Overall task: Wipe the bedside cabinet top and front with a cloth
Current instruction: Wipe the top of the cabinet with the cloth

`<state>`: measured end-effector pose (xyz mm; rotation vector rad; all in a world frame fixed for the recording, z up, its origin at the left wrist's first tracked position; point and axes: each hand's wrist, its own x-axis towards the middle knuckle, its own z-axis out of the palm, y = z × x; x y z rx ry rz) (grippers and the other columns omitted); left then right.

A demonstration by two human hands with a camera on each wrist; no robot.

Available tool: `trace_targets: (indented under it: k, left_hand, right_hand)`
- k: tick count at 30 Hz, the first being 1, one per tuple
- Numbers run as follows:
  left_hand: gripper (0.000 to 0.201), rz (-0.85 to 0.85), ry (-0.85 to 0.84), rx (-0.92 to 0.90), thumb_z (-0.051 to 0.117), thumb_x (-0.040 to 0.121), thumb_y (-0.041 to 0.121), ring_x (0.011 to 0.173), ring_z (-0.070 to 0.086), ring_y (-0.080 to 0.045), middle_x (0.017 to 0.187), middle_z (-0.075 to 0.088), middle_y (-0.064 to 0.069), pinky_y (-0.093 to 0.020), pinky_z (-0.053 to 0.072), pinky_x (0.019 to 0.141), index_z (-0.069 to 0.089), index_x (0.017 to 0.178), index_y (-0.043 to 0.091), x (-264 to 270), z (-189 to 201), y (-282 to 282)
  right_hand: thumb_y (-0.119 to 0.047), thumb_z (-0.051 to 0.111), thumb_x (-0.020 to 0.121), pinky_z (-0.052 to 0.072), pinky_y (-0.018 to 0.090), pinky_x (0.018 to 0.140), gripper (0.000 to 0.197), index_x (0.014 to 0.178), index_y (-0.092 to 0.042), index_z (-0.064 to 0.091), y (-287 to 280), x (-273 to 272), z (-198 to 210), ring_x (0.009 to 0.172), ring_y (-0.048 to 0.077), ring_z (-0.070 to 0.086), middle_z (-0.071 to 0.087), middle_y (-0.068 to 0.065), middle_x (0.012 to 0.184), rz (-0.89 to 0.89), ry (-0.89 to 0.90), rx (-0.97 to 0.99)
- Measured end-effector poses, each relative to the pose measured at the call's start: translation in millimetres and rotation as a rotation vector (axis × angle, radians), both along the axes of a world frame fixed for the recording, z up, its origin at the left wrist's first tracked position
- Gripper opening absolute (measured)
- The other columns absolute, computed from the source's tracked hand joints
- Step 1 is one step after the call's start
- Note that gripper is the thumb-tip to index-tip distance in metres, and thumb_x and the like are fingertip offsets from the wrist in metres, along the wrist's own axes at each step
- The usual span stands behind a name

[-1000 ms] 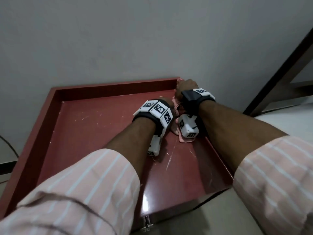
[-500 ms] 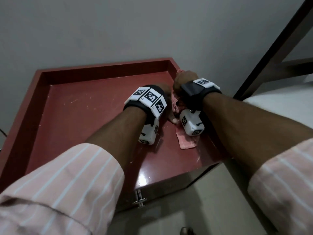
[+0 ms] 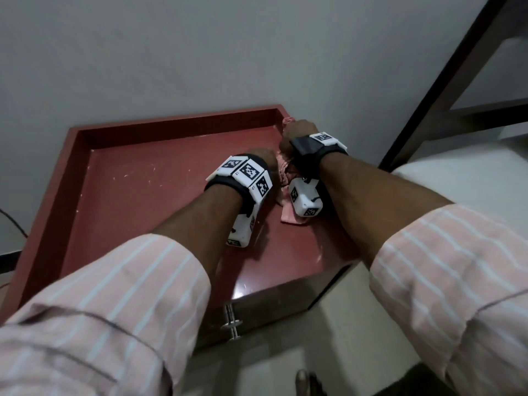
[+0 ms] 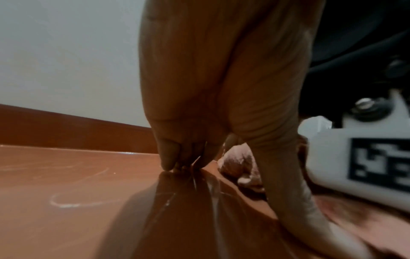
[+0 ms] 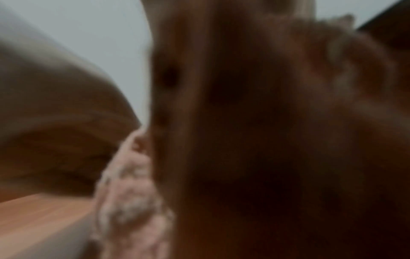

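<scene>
The bedside cabinet has a glossy red top (image 3: 128,201) with a raised rim and pale scratch marks. A pink cloth (image 3: 291,217) lies crumpled near its back right corner. My right hand (image 3: 300,131) is a fist gripping the cloth there, and a tuft sticks out above the knuckles. The right wrist view is blurred, with cloth (image 5: 131,192) beside the palm. My left hand (image 3: 264,157) stands just left of it. Its fingertips (image 4: 168,164) touch the bare top, and its thumb reaches down beside the cloth (image 4: 239,157).
A grey wall stands behind the cabinet. The drawer front carries a metal handle (image 3: 231,324) at the near edge. A white mattress (image 3: 457,181) and a dark bed frame (image 3: 445,81) lie to the right. A cable (image 3: 11,221) hangs at far left.
The head view has pulled back and up, bringing the cabinet front and handle into sight. Both hands stay at the back right corner with the cloth.
</scene>
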<state>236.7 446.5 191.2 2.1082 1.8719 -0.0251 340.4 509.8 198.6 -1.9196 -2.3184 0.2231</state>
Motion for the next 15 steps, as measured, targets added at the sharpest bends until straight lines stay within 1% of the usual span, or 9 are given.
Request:
trace_targets:
  k: [2, 5, 7, 8, 10, 11, 12, 14, 15]
  left_hand:
    - [0.034, 0.016, 0.02, 0.007, 0.073, 0.085, 0.017, 0.104, 0.065, -0.037, 0.115, 0.067, -0.019, -0.044, 0.056, 0.09, 0.064, 0.113, -0.001, 6, 5, -15]
    - [0.053, -0.044, 0.039, -0.005, 0.083, 0.075, 0.028, 0.11, 0.063, -0.033, 0.121, 0.064, -0.015, -0.038, 0.053, 0.092, 0.063, 0.117, 0.003, 18, 5, -37]
    - [0.054, -0.057, 0.021, -0.076, 0.084, 0.076, 0.031, 0.112, 0.062, -0.031, 0.122, 0.064, -0.014, -0.032, 0.049, 0.088, 0.065, 0.117, 0.002, 25, 1, -55]
    - [0.056, -0.053, 0.006, -0.112, 0.085, 0.075, 0.031, 0.116, 0.061, -0.031, 0.128, 0.062, -0.017, -0.032, 0.048, 0.089, 0.066, 0.118, 0.001, 28, 2, -63]
    - [0.08, -0.028, -0.017, -0.145, 0.092, 0.061, 0.041, 0.13, 0.053, -0.031, 0.149, 0.045, -0.022, -0.035, 0.046, 0.104, 0.063, 0.126, 0.002, 32, 1, -72]
    - [0.094, -0.024, -0.012, -0.149, 0.094, 0.053, 0.048, 0.138, 0.045, -0.032, 0.156, 0.035, -0.022, -0.039, 0.042, 0.111, 0.06, 0.13, 0.005, 34, 0, -75]
    - [0.103, -0.03, -0.015, -0.153, 0.094, 0.05, 0.051, 0.143, 0.038, -0.032, 0.16, 0.026, -0.021, -0.042, 0.037, 0.115, 0.057, 0.134, 0.006, 34, 0, -78]
    - [0.106, -0.041, 0.003, -0.17, 0.092, 0.053, 0.051, 0.147, 0.03, -0.034, 0.164, 0.017, -0.02, -0.044, 0.034, 0.117, 0.051, 0.139, 0.006, 36, 0, -78]
    - [0.104, -0.042, 0.0, -0.168, 0.092, 0.056, 0.05, 0.146, 0.032, -0.035, 0.163, 0.018, -0.021, -0.045, 0.035, 0.116, 0.05, 0.139, 0.004, 37, -3, -75]
  right_hand:
    - [-0.012, 0.059, 0.081, 0.05, 0.033, 0.081, 0.028, 0.108, -0.006, 0.06, -19, 9, -3, 0.103, 0.034, 0.064, 0.065, 0.018, 0.114, 0.013, -0.02, 0.012]
    - [-0.01, 0.056, 0.082, 0.051, 0.033, 0.081, 0.027, 0.107, -0.005, 0.06, -50, 23, -5, 0.1, 0.035, 0.065, 0.067, 0.018, 0.109, 0.005, -0.048, 0.023]
    - [-0.01, 0.053, 0.083, 0.053, 0.034, 0.08, 0.023, 0.103, -0.005, 0.063, -74, 32, -5, 0.097, 0.035, 0.067, 0.069, 0.017, 0.105, -0.018, -0.039, 0.023]
    - [-0.009, 0.051, 0.084, 0.054, 0.035, 0.079, 0.021, 0.101, -0.006, 0.063, -86, 36, -6, 0.096, 0.035, 0.068, 0.069, 0.017, 0.103, -0.036, -0.037, 0.028]
    - [-0.009, 0.049, 0.087, 0.054, 0.036, 0.079, 0.023, 0.106, -0.006, 0.062, -105, 46, -10, 0.099, 0.035, 0.067, 0.068, 0.016, 0.105, -0.072, -0.058, 0.036]
    - [-0.01, 0.049, 0.088, 0.054, 0.036, 0.08, 0.024, 0.109, -0.005, 0.062, -112, 50, -14, 0.1, 0.035, 0.066, 0.067, 0.016, 0.107, -0.093, -0.064, 0.036]
    - [-0.011, 0.048, 0.09, 0.053, 0.035, 0.08, 0.024, 0.108, -0.004, 0.063, -115, 53, -18, 0.101, 0.035, 0.066, 0.067, 0.016, 0.108, -0.115, -0.076, 0.033]
    - [-0.013, 0.048, 0.091, 0.052, 0.033, 0.08, 0.024, 0.102, -0.002, 0.066, -115, 55, -23, 0.1, 0.033, 0.066, 0.068, 0.017, 0.108, -0.131, -0.079, 0.025]
    - [-0.014, 0.047, 0.092, 0.052, 0.033, 0.08, 0.025, 0.1, -0.001, 0.067, -112, 55, -24, 0.1, 0.033, 0.066, 0.068, 0.017, 0.108, -0.128, -0.079, 0.027]
